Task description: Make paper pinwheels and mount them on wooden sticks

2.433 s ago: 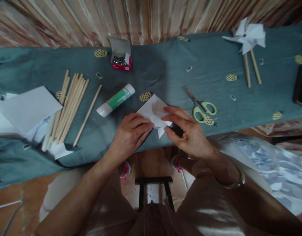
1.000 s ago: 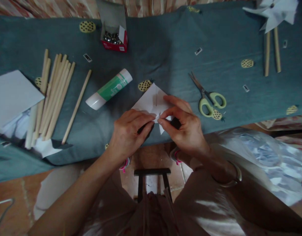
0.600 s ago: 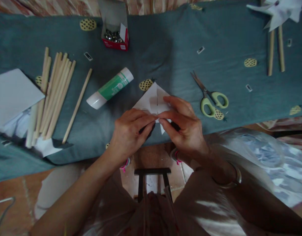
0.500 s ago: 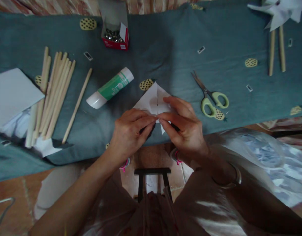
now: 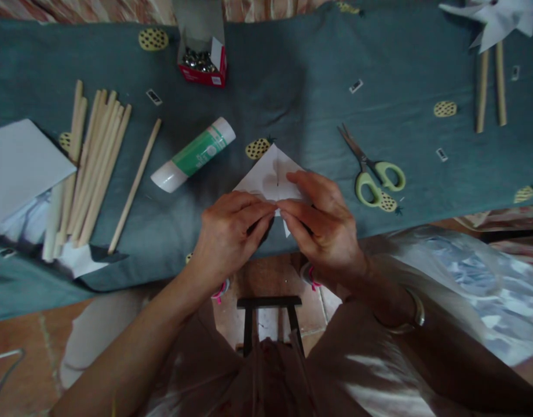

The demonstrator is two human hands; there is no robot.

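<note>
A square of white paper (image 5: 273, 168) lies cornerwise near the table's front edge, with slits in it. My left hand (image 5: 232, 229) pinches its near corner between thumb and forefinger. From the other side my right hand (image 5: 321, 217) grips the same corner, fingertips almost touching the left ones, with one finger resting on the paper. The pinched part is mostly hidden by my fingers; a small pointed flap shows below them. Left of the paper lies a glue stick (image 5: 194, 154) with a green label. Scissors (image 5: 371, 168) with green handles lie slightly open to the right.
Several wooden sticks (image 5: 97, 168) lie at the left beside stacked white paper (image 5: 25, 168); a single stick (image 5: 135, 186) lies apart. An open red box (image 5: 202, 75) holds small shiny metal pieces. White paper pinwheels (image 5: 496, 23) on sticks lie at the far right. A teal cloth (image 5: 301, 104) covers the table.
Both hands stay pinching the paper's near corner, almost still. The view has shifted very slightly; nothing else has visibly moved.
</note>
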